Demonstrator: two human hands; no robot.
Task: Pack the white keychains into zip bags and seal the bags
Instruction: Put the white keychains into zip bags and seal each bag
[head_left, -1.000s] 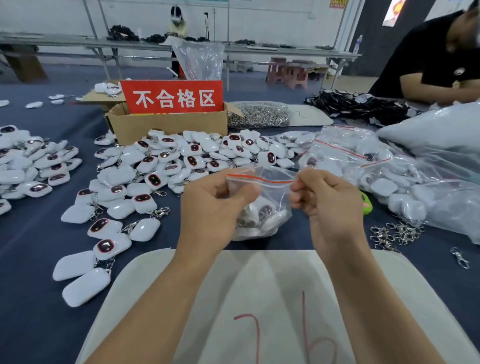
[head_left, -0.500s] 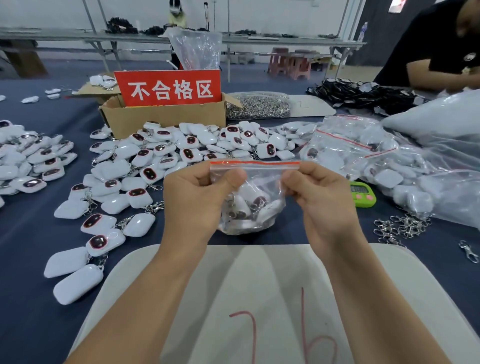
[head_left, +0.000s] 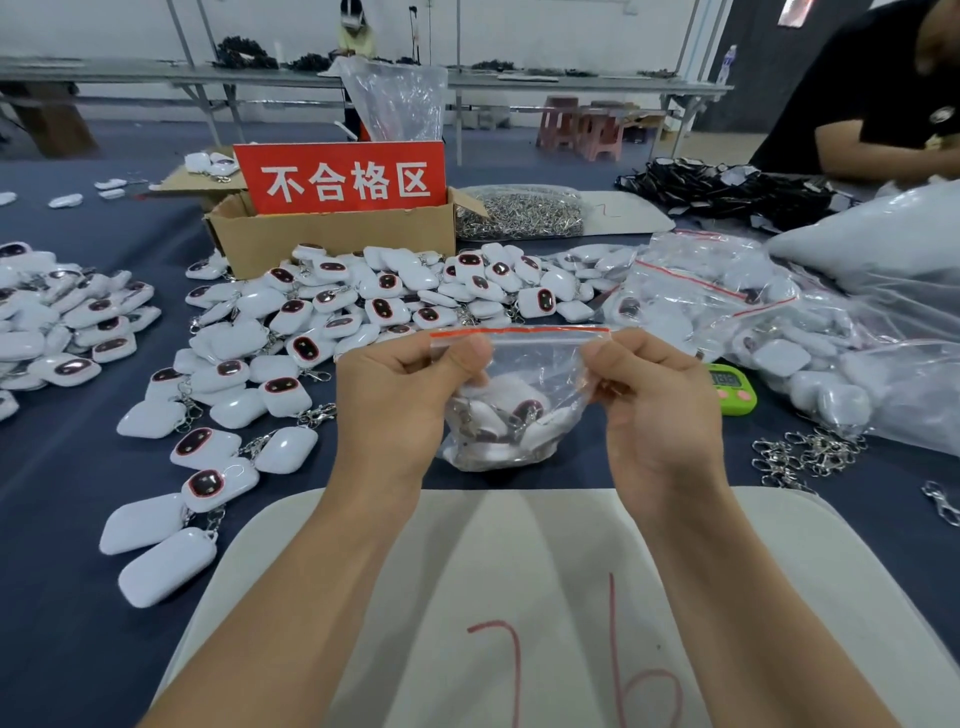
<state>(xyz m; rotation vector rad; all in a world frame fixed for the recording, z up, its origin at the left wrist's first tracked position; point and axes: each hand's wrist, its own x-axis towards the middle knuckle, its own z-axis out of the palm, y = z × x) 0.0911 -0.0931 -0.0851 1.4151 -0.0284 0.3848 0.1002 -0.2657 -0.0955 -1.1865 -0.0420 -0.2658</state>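
The left hand (head_left: 400, 395) and right hand (head_left: 660, 415) each pinch a top corner of one zip bag (head_left: 524, 358) above the desk (head_left: 62, 519), with white keychains (head_left: 509, 415) bunched inside. Its seal looks closed, though I cannot be sure. Filled bags (head_left: 727, 296) lie to the right, and many loose keychains (head_left: 363, 306) await packing.

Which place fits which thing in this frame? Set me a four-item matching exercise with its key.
Things
1. clear plastic zip bag with a red strip
2. brown cardboard box with a red sign
3. small green digital timer
4. heap of silver metal clasps

Places
A. on the dark blue cloth, just right of the right hand
B. pinched between the left hand and the right hand
C. directly behind the pile of white keychains
D. at the back, right of the box

Pairs: 1-B, 2-C, 3-A, 4-D
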